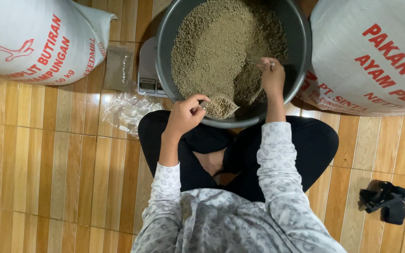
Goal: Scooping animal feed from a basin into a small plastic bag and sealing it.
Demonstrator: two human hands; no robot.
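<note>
**Inspector:** Your left hand (183, 115) is closed around a small scoop (221, 106), fingers pinched on its handle. The scoop is loaded with brown feed pellets and sits at the near rim of the large grey basin (303, 42), just inside it.

**Operator:** And the right?

**Inspector:** Your right hand (273, 77) is inside the basin, fingers pressed together on a thin clear thing at the pellet surface; I cannot tell what it is. The pellet heap (216, 37) fills most of the basin, banked toward the far left side, with bare basin floor showing by your right hand.

**Operator:** Surroundings?

**Inspector:** The basin rests on the wooden floor (48, 164) between your crossed legs and two white woven sacks, one at far left (33, 37), one at far right (376, 47). A white scale (148, 70) lies partly under the basin's left edge. Clear plastic bags (125, 110) lie beside it. A black object (387, 199) sits apart at lower right.
</note>
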